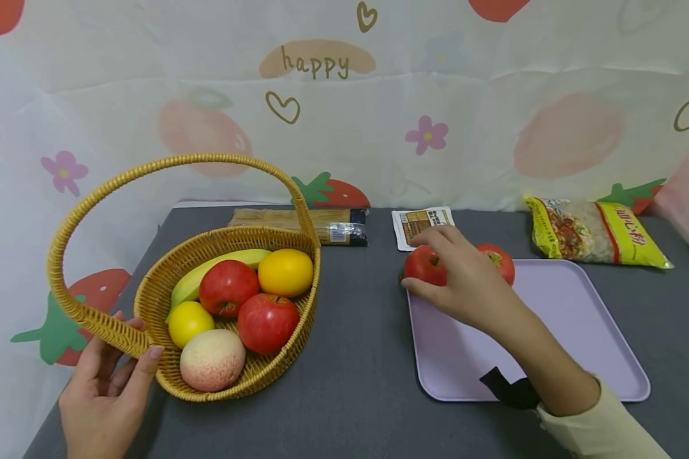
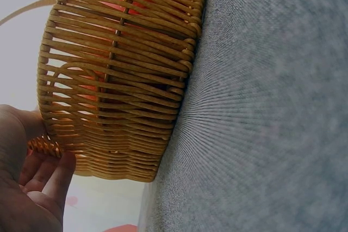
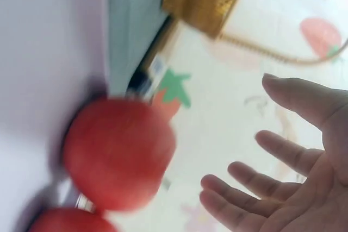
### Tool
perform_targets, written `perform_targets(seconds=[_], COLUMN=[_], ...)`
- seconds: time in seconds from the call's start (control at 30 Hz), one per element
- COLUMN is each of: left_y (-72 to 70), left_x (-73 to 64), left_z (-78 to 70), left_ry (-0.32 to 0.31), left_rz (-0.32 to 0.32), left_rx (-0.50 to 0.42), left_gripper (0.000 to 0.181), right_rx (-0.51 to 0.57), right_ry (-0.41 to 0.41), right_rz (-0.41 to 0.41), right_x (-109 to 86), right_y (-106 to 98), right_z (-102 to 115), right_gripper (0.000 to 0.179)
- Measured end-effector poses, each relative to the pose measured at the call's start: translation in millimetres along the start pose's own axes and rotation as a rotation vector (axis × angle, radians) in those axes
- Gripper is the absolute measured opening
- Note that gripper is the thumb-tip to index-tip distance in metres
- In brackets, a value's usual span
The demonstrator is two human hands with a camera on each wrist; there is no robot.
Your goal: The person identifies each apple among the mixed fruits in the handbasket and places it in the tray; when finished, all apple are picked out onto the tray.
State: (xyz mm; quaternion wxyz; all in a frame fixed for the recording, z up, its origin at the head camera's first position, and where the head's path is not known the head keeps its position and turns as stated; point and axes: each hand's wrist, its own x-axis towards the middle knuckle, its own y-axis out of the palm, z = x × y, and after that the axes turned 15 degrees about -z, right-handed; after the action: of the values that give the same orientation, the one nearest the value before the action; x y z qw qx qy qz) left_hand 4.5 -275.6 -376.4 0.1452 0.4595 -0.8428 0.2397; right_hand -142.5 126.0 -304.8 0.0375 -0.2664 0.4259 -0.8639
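On the left, a wicker basket [image 1: 289, 357] with a tall arched handle holds a banana [image 1: 189, 285], red apples [image 1: 228, 288], a lemon [image 1: 189, 324], an orange-yellow fruit [image 1: 286, 273] and a peach [image 1: 212, 360]. My left hand [image 1: 106, 389] grips the basket's left rim at the foot of the handle, thumb on the near side. Two tomatoes [image 1: 425, 266] sit at the far left part of a lilac tray [image 1: 580, 331]. Over them is my right hand [image 1: 465, 280], fingers spread. The right wrist view shows its palm holding nothing, apart from the nearer tomato [image 3: 119, 153].
Behind the basket lies a pack of dry noodles [image 1: 339, 227]. A small white packet [image 1: 404, 233] lies just behind the tomatoes, and a yellow clear-windowed bag [image 1: 597, 231] behind the tray. A printed cloth [image 1: 333, 140] hangs along the grey table's [image 1: 362, 357] back edge.
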Motion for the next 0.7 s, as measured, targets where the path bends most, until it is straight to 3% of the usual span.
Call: perform_targets(seconds=[0.53, 0.7], left_y=[0.0, -0.3], left_x=[0.4, 0.1], left_z=[1.5, 2.0], left_ry=[0.01, 0.017], left_rz=[0.0, -0.003], left_rx=[0.008, -0.004], left_gripper=[0.065, 0.065], right_rx=[0.121, 0.147], right_ry=[-0.397, -0.552], right_rz=[0.046, 0.08], right_x=[15.2, 23.3], right_y=[58, 82], right_z=[64, 81], right_gripper=[0.047, 0.033])
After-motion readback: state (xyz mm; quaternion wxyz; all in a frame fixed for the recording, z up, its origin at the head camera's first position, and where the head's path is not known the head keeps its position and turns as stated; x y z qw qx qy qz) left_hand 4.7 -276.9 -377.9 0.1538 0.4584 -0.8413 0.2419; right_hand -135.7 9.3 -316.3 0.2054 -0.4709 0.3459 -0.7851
